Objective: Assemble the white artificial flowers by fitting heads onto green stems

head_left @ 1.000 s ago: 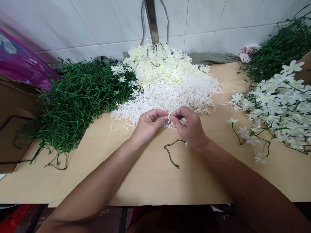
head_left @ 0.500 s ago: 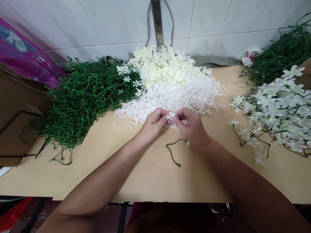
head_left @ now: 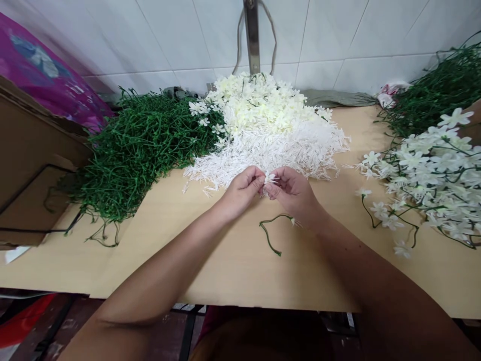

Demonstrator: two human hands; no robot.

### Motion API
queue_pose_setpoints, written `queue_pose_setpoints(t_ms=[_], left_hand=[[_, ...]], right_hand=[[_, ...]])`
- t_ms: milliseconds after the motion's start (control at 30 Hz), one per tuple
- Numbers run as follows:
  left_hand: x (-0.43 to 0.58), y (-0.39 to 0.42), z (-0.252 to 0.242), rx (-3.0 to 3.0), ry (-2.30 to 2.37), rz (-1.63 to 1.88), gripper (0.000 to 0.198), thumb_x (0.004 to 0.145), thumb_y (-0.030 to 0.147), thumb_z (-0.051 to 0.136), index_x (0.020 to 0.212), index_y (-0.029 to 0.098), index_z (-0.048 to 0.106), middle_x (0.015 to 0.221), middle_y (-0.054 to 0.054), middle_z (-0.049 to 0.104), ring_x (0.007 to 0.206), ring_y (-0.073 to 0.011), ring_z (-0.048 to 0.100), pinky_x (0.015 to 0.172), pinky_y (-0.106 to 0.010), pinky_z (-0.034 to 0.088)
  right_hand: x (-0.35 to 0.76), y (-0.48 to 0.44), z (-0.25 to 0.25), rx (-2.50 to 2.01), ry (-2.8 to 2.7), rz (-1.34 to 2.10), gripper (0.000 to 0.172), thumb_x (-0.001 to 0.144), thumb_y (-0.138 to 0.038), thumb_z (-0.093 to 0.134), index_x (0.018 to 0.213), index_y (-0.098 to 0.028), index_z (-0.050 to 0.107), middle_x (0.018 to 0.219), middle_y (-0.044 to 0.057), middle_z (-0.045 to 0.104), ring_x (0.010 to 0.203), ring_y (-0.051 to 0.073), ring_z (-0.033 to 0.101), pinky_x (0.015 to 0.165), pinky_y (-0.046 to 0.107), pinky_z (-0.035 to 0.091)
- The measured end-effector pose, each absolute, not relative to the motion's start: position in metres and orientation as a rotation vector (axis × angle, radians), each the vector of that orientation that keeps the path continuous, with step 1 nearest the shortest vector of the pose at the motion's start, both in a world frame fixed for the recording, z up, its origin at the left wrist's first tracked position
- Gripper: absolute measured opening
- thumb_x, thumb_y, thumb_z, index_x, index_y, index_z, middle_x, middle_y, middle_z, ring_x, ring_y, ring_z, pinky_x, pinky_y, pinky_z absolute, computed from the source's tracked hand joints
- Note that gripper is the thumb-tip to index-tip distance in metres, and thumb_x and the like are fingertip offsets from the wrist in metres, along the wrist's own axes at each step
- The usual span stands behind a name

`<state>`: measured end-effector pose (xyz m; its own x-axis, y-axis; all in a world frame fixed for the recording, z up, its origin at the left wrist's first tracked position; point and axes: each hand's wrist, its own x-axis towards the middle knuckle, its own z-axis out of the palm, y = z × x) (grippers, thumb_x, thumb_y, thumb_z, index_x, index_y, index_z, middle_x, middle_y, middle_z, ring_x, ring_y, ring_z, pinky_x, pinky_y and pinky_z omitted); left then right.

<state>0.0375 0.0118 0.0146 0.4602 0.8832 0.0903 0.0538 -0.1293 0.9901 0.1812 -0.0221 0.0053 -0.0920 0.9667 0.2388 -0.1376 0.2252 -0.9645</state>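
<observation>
both my hands meet over the middle of the counter [head_left: 225, 265], nearer its far edge than its near one. the left hand [head_left: 242, 189] and the right hand [head_left: 291, 193] each have thumb and forefinger pressed together on one small white flower [head_left: 269, 177], with the other fingers curled in. to do this well, i judge, the pinch should be light and close to the flower's centre so the thin petals don't crease, with both wrists low for steadiness. a bent green stem [head_left: 267, 239] lies on the counter just below my right wrist.

the flower looks like soft cream fabric with narrow petals. behind it, spiky white plastic stamens [head_left: 270, 150] and a mound of loose petals [head_left: 259, 100] run to the far edge. tangled, wiry green stalks [head_left: 143, 145] pile toward the far left corner. flowered sprays [head_left: 432, 170] lie along the right edge.
</observation>
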Motion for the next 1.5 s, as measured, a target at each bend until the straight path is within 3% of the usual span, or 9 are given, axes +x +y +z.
queue_pose_setpoints(t_ms=[367, 567, 800, 900, 967, 1167, 1300, 1400, 1500], left_hand=[[0.035, 0.011, 0.015, 1.656, 0.865, 0.858, 0.021, 0.079, 0.033, 0.056, 0.071, 0.016, 0.047, 0.061, 0.003, 0.047, 0.058, -0.0084, 0.042, 0.056, -0.022, 0.035], [0.032, 0.009, 0.021, 1.852, 0.957, 0.808, 0.019, 0.082, 0.031, 0.05, 0.072, 0.016, 0.05, 0.063, 0.001, 0.049, 0.061, -0.0097, 0.044, 0.059, -0.023, 0.036], [0.018, -0.016, 0.051, 2.456, 0.655, 0.053, 0.011, 0.071, 0.023, 0.067, 0.079, 0.018, 0.061, 0.085, -0.003, 0.061, 0.072, -0.0136, 0.053, 0.063, -0.025, 0.038], [0.029, -0.036, 0.045, 2.672, 0.409, 0.007, 0.014, 0.068, 0.016, 0.07, 0.078, 0.015, 0.061, 0.091, -0.007, 0.061, 0.089, -0.0207, 0.055, 0.075, -0.03, 0.041], [0.038, -0.044, 0.035, 2.726, 0.294, -0.003, 0.006, 0.072, 0.014, 0.066, 0.072, 0.015, 0.06, 0.085, -0.007, 0.062, 0.085, -0.0202, 0.055, 0.078, -0.033, 0.042], [0.04, -0.028, 0.027, 2.589, 0.375, 0.096, 0.011, 0.08, 0.013, 0.054, 0.069, 0.015, 0.058, 0.078, -0.005, 0.062, 0.081, -0.0175, 0.055, 0.077, -0.031, 0.042], [0.026, -0.003, 0.036, 2.219, 0.765, 0.479, 0.007, 0.081, 0.019, 0.05, 0.078, 0.017, 0.056, 0.074, -0.002, 0.059, 0.069, -0.0123, 0.052, 0.065, -0.025, 0.04], [0.016, 0.014, 0.036, 1.806, 0.936, 0.824, 0.007, 0.075, 0.022, 0.058, 0.077, 0.016, 0.054, 0.067, 0.001, 0.054, 0.062, -0.0097, 0.05, 0.06, -0.023, 0.039], [0.015, 0.023, 0.032, 1.542, 0.932, 0.906, 0.016, 0.065, 0.021, 0.068, 0.074, 0.014, 0.057, 0.064, 0.002, 0.054, 0.059, -0.0081, 0.048, 0.058, -0.022, 0.038]], right_hand=[[0.184, -0.019, 0.009, -0.906, -1.167, 1.4, 0.043, 0.055, -0.049, 0.078, 0.072, -0.018, 0.055, 0.056, -0.005, 0.056, 0.051, 0.006, 0.049, 0.051, 0.022, 0.043], [0.188, -0.017, 0.008, -0.893, -1.181, 1.324, 0.039, 0.057, -0.046, 0.078, 0.067, -0.018, 0.054, 0.054, -0.007, 0.05, 0.05, 0.005, 0.044, 0.051, 0.021, 0.038], [0.204, -0.013, 0.013, -0.913, -1.159, 1.255, 0.037, 0.057, -0.045, 0.077, 0.069, -0.019, 0.053, 0.055, -0.006, 0.05, 0.053, 0.006, 0.046, 0.054, 0.022, 0.04], [0.211, -0.011, 0.013, -0.921, -1.072, 1.273, 0.038, 0.055, -0.042, 0.079, 0.07, -0.02, 0.052, 0.056, -0.007, 0.051, 0.052, 0.005, 0.047, 0.055, 0.021, 0.043], [0.212, -0.01, 0.011, -0.906, -1.017, 1.341, 0.04, 0.052, -0.041, 0.081, 0.07, -0.02, 0.052, 0.057, -0.007, 0.052, 0.053, 0.005, 0.049, 0.056, 0.021, 0.045], [0.207, -0.01, -0.001, -0.885, -1.056, 1.616, 0.038, 0.054, -0.038, 0.082, 0.069, -0.017, 0.054, 0.059, -0.007, 0.055, 0.058, 0.006, 0.056, 0.066, 0.025, 0.051], [0.208, -0.007, -0.005, -0.906, -1.06, 1.602, 0.039, 0.051, -0.039, 0.083, 0.068, -0.016, 0.057, 0.06, -0.005, 0.056, 0.057, 0.006, 0.055, 0.061, 0.023, 0.049], [0.21, -0.005, -0.005, -0.932, -0.989, 1.54, 0.04, 0.047, -0.039, 0.085, 0.065, -0.017, 0.057, 0.059, -0.005, 0.056, 0.057, 0.006, 0.054, 0.063, 0.025, 0.051], [0.21, -0.005, -0.003, -0.933, -0.933, 1.494, 0.04, 0.047, -0.037, 0.086, 0.066, -0.018, 0.056, 0.061, -0.006, 0.055, 0.059, 0.006, 0.055, 0.07, 0.028, 0.053]])
